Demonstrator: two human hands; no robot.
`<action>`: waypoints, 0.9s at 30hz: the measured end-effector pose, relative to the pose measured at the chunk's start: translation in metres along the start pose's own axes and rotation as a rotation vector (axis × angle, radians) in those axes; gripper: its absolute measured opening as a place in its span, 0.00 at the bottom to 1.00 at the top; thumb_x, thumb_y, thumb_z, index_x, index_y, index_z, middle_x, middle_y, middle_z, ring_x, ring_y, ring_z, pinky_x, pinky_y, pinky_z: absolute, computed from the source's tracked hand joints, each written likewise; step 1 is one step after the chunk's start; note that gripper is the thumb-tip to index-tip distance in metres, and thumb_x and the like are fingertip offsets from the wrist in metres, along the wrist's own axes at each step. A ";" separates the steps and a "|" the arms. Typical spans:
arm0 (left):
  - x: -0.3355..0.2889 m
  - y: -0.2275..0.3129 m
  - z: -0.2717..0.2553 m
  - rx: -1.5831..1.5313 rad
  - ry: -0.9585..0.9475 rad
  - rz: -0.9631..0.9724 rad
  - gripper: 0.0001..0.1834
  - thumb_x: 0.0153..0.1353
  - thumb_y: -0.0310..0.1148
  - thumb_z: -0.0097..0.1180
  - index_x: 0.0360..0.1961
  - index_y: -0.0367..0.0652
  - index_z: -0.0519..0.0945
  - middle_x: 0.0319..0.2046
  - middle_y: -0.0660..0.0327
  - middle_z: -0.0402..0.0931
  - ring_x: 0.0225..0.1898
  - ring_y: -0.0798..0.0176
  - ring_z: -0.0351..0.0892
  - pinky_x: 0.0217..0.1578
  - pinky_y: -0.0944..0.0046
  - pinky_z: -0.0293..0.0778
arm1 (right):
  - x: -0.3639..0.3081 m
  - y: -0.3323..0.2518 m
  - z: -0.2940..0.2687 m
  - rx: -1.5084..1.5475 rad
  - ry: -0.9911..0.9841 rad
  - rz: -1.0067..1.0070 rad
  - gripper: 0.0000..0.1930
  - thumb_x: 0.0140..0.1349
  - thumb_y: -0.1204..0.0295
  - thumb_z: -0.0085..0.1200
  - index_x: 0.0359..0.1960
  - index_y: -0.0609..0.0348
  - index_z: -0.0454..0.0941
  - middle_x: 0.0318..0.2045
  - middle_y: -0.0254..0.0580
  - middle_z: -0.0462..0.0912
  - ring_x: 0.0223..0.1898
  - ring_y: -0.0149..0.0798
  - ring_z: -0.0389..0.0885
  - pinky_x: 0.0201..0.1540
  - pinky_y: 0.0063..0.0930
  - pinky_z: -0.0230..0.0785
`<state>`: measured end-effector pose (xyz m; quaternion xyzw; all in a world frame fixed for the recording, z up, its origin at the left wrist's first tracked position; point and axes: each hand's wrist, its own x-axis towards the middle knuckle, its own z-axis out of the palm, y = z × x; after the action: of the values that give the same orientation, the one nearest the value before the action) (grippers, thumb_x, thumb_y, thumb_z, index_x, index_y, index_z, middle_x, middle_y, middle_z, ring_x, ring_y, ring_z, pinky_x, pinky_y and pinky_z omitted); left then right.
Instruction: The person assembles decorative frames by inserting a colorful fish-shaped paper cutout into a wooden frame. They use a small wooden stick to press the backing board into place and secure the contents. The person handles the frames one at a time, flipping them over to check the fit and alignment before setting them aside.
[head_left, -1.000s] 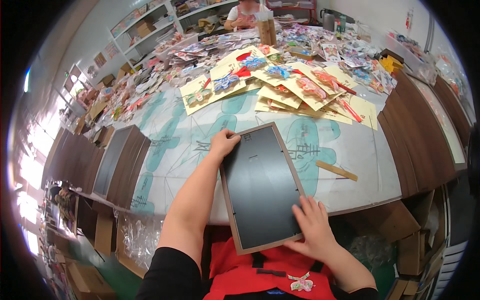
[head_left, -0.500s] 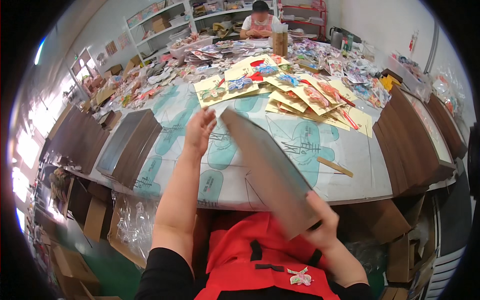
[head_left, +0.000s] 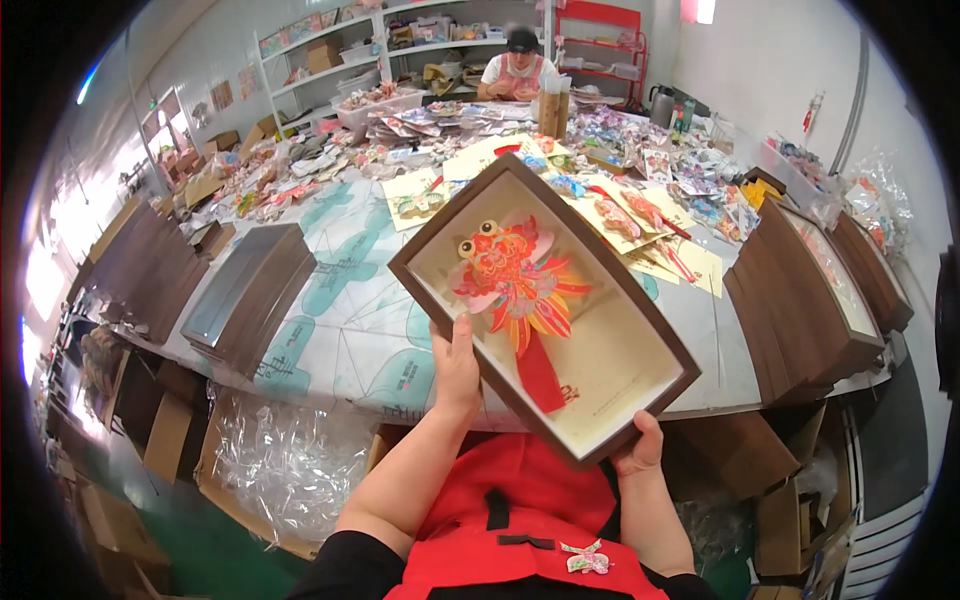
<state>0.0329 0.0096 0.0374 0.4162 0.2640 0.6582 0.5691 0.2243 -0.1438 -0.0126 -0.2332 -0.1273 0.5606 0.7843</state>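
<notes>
Tilted up above the table's front edge is a dark brown shadow box frame (head_left: 655,337) with a cream backing. Inside it sits a red and orange goldfish decoration (head_left: 512,268) with round eyes and a red tail strip. My left hand (head_left: 458,372) grips the frame's left side, its thumb on the front edge and its fingers hidden behind. At the lower right corner, my right hand (head_left: 638,446) holds the frame with the thumb up along the rim. Behind the frame, cream cards (head_left: 412,199) with colourful fish decorations lie partly covered.
Stacked brown frames stand at the left (head_left: 248,290) and the right (head_left: 800,300) of the covered table (head_left: 350,300). Below are a box of clear plastic wrap (head_left: 285,455) and cardboard boxes (head_left: 735,450). A co-worker (head_left: 515,68) sits across the table behind piled decorations.
The frame has turned from edge-on to show its front with the goldfish. My left hand, free and raised before, has come down and taken hold of its left side.
</notes>
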 end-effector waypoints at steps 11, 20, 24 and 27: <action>0.076 0.057 0.035 1.709 -0.070 0.761 0.40 0.60 0.46 0.47 0.64 0.26 0.53 0.66 0.38 0.46 0.69 0.41 0.40 0.67 0.49 0.37 | -0.016 0.018 0.018 -0.064 -0.126 0.060 0.40 0.39 0.75 0.58 0.60 0.59 0.59 0.52 0.44 0.70 0.56 0.47 0.70 0.59 0.41 0.65; -0.052 0.002 0.081 1.370 -0.933 0.954 0.37 0.54 0.42 0.53 0.61 0.32 0.62 0.64 0.45 0.56 0.68 0.48 0.51 0.66 0.48 0.43 | -0.012 0.014 0.021 0.004 -0.106 -0.011 0.38 0.41 0.73 0.57 0.60 0.57 0.61 0.53 0.43 0.71 0.56 0.46 0.70 0.60 0.39 0.64; -0.045 -0.001 0.064 1.237 -1.028 0.989 0.36 0.55 0.43 0.52 0.63 0.39 0.61 0.65 0.51 0.56 0.68 0.54 0.51 0.66 0.48 0.43 | -0.012 0.003 0.017 -0.019 -0.100 -0.097 0.39 0.41 0.71 0.56 0.60 0.60 0.59 0.54 0.45 0.70 0.56 0.47 0.70 0.61 0.40 0.63; 0.026 0.027 0.072 1.504 -0.550 0.894 0.35 0.59 0.47 0.49 0.62 0.37 0.62 0.66 0.52 0.55 0.68 0.53 0.51 0.66 0.46 0.42 | -0.016 -0.005 0.013 -0.046 -0.078 -0.091 0.38 0.39 0.72 0.57 0.58 0.64 0.61 0.51 0.49 0.72 0.54 0.49 0.72 0.60 0.41 0.65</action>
<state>0.0797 0.0204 0.1030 0.8823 0.2925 0.3497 -0.1166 0.2173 -0.1571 0.0024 -0.2233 -0.1811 0.5300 0.7978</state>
